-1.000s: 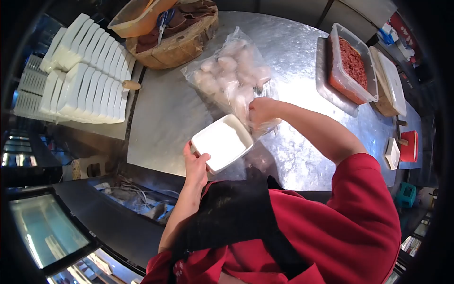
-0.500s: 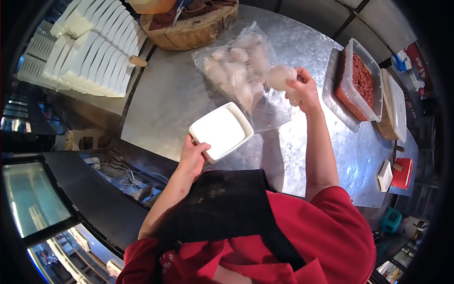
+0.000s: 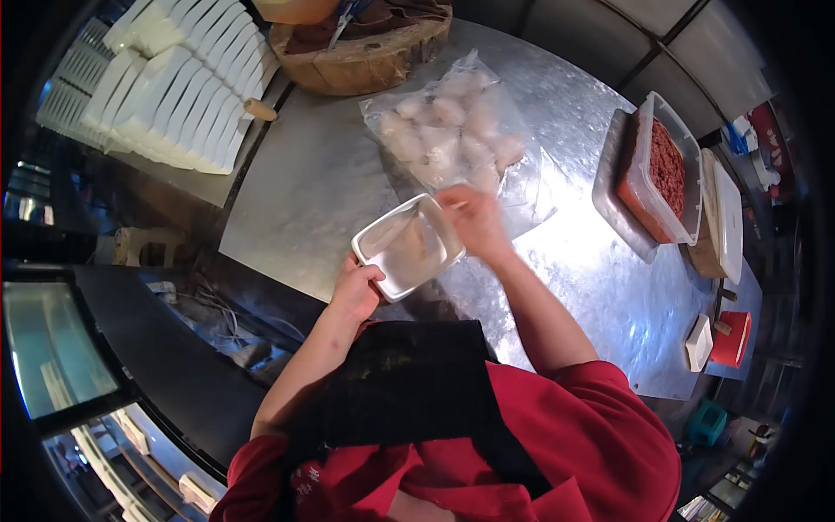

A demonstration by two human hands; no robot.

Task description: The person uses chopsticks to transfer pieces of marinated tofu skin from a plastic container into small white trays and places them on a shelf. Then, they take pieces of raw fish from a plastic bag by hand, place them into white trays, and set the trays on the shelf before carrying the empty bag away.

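My left hand (image 3: 357,289) grips the lower left edge of a white rectangular container (image 3: 396,274), thumb over the rim. Inside the container a pale piece shows, partly in shadow. At the container's upper right edge is my right hand (image 3: 472,217), blurred by motion; whether its fingers hold anything cannot be made out. Just beyond lies a clear plastic bag (image 3: 444,122) with several pale, frozen-looking pieces, flat on the metal table.
Stacked white containers (image 3: 178,96) stand at the upper left. A round wooden block (image 3: 365,61) bears a dark cloth. On the right are a clear tub (image 3: 693,178) of red minced meat, a white lid (image 3: 729,217) and a red container (image 3: 733,339) on the metal table (image 3: 287,191).
My right hand has moved left and down from the bag to the container. The pale piece it held beside the bag is no longer there, and a pale piece now shows inside the container.
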